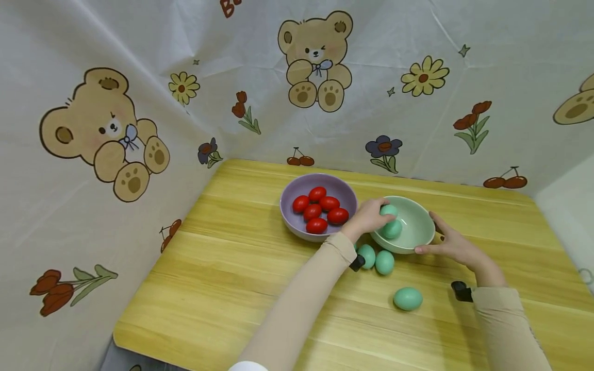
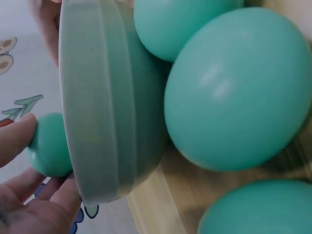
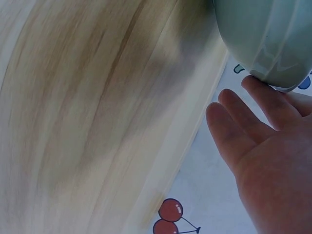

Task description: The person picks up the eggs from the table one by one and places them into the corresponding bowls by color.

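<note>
My left hand (image 1: 369,217) reaches over the left rim of a light green bowl (image 1: 419,226). Its thumb and fingers pinch a green egg (image 2: 48,146) at the rim. Inside the bowl, just below that, lies another green egg (image 1: 392,229). Against the bowl's right outer side rests my right hand (image 1: 457,249), fingers spread and extended, with a fingertip touching the wall in the right wrist view. In front of the bowl, green eggs (image 1: 384,262) sit on the table, one partly hidden by the left wrist. A separate green egg (image 1: 408,298) lies nearer to me.
A purple bowl (image 1: 290,222) holding several red eggs (image 1: 312,212) stands left of the green bowl, beside my left hand. Both bowls are on a wooden table (image 1: 209,268). Behind it hangs a white cloth (image 1: 260,51) printed with bears and flowers.
</note>
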Motion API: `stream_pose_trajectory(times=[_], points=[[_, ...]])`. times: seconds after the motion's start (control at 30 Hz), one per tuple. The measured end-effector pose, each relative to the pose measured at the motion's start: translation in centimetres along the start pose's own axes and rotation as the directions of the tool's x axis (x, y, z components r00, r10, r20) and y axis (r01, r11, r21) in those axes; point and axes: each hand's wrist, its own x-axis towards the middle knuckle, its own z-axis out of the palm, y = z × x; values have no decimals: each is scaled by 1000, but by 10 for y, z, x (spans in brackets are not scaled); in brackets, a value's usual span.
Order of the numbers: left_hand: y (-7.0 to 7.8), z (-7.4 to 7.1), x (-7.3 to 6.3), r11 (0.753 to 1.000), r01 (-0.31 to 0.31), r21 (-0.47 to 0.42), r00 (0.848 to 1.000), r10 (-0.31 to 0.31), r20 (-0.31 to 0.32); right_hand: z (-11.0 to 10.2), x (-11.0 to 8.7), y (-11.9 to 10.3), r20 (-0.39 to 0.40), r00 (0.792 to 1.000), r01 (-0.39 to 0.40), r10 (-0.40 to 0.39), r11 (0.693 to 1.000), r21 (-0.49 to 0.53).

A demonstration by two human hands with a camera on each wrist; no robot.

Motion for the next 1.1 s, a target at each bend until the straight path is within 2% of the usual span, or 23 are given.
stream_pose_trajectory(times=[0.27, 0.47, 0.57, 0.67, 0.87, 1.0, 1.1], points=[[9, 12, 5, 997, 74, -6, 997, -74, 12, 2, -1, 5, -2, 1000, 11, -11, 1000, 25], [12, 13, 6, 993, 120, -19, 993, -120, 12, 3, 0, 5, -4, 1000, 13, -13, 999, 30], [14, 13, 6, 992, 124, 35, 992, -124, -7, 2, 0, 4, -9, 1000, 6, -6, 1000, 16], [16, 13, 6, 987, 100, 129, 995, -99, -20, 2, 0, 3, -12, 1000, 1, -1, 1000, 6], [18, 19, 8, 960, 40, 279, 999, -48, 20, 1, -1, 2, -13, 1000, -7, 7, 1000, -3], [18, 24, 11, 941, 46, 336, 998, -57, 22, 0, -2, 3, -14, 1000, -4, 4, 1000, 1], [19, 26, 10, 937, 61, 343, 996, -77, 33, 0, -2, 4, -15, 1000, 2, -2, 1000, 9]])
